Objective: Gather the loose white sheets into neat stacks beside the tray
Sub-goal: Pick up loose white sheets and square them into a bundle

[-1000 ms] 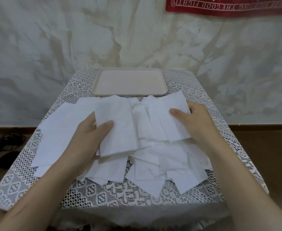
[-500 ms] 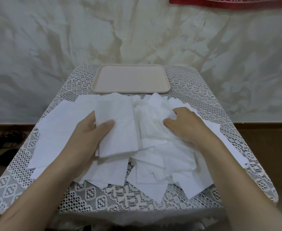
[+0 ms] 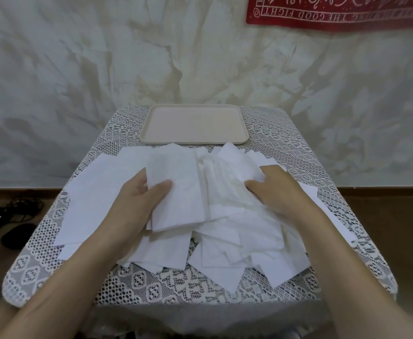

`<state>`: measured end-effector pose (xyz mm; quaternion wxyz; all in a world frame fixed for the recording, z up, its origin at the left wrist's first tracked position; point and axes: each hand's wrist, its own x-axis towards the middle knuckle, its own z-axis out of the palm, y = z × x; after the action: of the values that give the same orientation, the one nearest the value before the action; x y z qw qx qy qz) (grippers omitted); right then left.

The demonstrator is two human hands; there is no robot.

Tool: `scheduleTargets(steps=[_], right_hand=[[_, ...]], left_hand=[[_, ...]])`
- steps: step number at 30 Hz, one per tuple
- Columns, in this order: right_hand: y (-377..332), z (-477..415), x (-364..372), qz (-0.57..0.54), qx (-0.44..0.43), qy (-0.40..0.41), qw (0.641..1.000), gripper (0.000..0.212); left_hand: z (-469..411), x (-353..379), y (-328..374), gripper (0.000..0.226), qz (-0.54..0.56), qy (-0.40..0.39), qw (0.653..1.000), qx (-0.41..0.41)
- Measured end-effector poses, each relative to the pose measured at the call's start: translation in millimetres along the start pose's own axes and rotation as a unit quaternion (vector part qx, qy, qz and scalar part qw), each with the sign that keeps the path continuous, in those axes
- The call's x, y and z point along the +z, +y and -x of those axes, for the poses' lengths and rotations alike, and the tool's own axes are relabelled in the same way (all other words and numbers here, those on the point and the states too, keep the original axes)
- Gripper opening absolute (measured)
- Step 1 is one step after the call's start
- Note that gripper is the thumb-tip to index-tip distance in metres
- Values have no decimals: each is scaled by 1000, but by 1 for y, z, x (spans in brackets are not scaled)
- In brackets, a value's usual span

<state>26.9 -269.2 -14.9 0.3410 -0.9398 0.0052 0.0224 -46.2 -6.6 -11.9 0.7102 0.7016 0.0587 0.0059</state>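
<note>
left hand [image 3: 137, 199] unchanged, thumb pinching small stack [image 3: 176, 192], right hand [image 3: 281, 194] slid inward, fingers curled gripping loose sheets [image 3: 225, 192], tray [image 3: 195, 123] unmoved

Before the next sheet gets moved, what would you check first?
1. Left hand grips stack, thumb on top: ok.
2. Right hand holding pile: cannot tell, fingertips hidden.
3. Tidy pile: not ok, all crisscrossed.
4. Bare cloth beside tray for a stack: ok.
5. Gap between pile and tray: cannot tell, tips reach its rim.
</note>
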Motion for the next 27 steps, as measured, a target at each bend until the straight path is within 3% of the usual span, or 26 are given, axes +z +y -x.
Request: scheduleTargets(steps=[9,18,24,27], right_hand=[[-3,1,-5,27,15,-21,999,31],[-3,10,-7,-29,11,-43,999,25],[-16,16,-19,-202,-40,19,978,11],[-17,20,-24,-258,-49,13,965,14]], left_hand=[[-1,1,1,24,-6,-4,1000,-11],[-4,2,-2,23,3,5,1000,-12],[-9,-2,-2,25,8,-2,1000,-7],[-9,-3,-3,25,9,-4,1000,-2]])
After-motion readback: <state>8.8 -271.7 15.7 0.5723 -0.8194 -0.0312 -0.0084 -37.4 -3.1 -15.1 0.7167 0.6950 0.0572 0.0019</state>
